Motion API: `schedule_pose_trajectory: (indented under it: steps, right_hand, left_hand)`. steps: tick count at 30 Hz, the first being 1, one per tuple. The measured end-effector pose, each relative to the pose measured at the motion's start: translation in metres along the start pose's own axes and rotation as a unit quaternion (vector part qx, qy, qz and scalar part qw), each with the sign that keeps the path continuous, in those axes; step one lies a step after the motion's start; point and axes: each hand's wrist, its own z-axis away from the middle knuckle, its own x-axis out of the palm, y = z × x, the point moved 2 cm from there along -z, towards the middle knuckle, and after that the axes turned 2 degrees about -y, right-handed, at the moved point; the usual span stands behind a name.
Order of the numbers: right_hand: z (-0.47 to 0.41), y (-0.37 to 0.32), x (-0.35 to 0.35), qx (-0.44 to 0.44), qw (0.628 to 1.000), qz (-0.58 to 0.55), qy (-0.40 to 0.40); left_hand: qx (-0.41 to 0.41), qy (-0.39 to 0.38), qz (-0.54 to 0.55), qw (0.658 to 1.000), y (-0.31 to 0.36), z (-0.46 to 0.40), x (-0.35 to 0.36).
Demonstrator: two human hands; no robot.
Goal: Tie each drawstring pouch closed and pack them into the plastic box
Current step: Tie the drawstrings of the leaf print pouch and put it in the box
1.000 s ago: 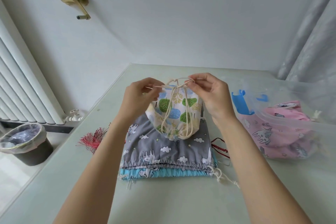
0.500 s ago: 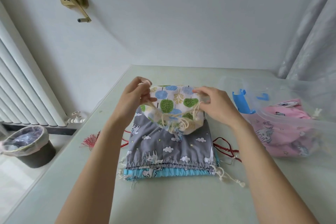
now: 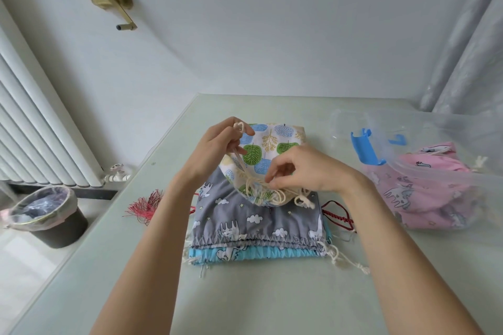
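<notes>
A white pouch with green and blue leaf prints (image 3: 268, 144) lies on a stack of flat pouches, its gathered mouth toward me. My left hand (image 3: 221, 144) grips its cream drawstring at the pouch's left side, a loop of cord showing above the fingers. My right hand (image 3: 304, 171) pinches the cord at the gathered mouth. Under it lie a grey cloud-print pouch (image 3: 258, 220) and a light blue pouch (image 3: 245, 254). A clear plastic box (image 3: 446, 144) at the right holds a pink pouch (image 3: 424, 190).
A clear lid with blue clips (image 3: 366, 148) lies behind the box. Red tassels (image 3: 147, 204) and red cords (image 3: 339, 216) stick out beside the stack. A lined bin (image 3: 46, 215) stands on the floor left of the table, below a radiator (image 3: 40, 130).
The leaf pouch has come down from hanging upright by its cord to lying on the stack. My right hand moved down to the gathered mouth; my left stayed at the pouch's left side.
</notes>
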Motion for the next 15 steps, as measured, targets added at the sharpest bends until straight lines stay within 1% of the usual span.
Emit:
schedule_pose_trajectory:
  steps: [5, 7, 9, 11, 13, 15]
  right_hand:
    - [0.002, 0.001, -0.006, 0.001, 1.0, 0.025, 0.006]
    - [0.002, 0.001, -0.009, 0.013, 0.999, 0.009, 0.031]
    - [0.003, 0.002, -0.013, 0.026, 0.997, -0.021, 0.076]
    - [0.005, 0.003, -0.019, 0.033, 0.99, -0.05, 0.129]
    - [0.007, 0.004, -0.023, 0.025, 0.981, -0.058, 0.186]
    - [0.008, 0.005, -0.027, 0.01, 0.97, -0.043, 0.24]
  left_hand:
    - [0.008, -0.006, -0.061, 0.998, -0.002, 0.001, -0.002]
    - [0.014, -0.003, -0.094, 0.995, -0.003, 0.0, -0.002]
    - [0.031, -0.005, -0.174, 0.984, -0.005, 0.0, -0.002]
    - [0.055, -0.009, -0.256, 0.965, -0.007, 0.0, -0.004]
    - [0.072, -0.008, -0.271, 0.96, -0.007, 0.001, -0.009]
    - [0.102, 0.003, -0.273, 0.957, -0.007, 0.001, -0.016]
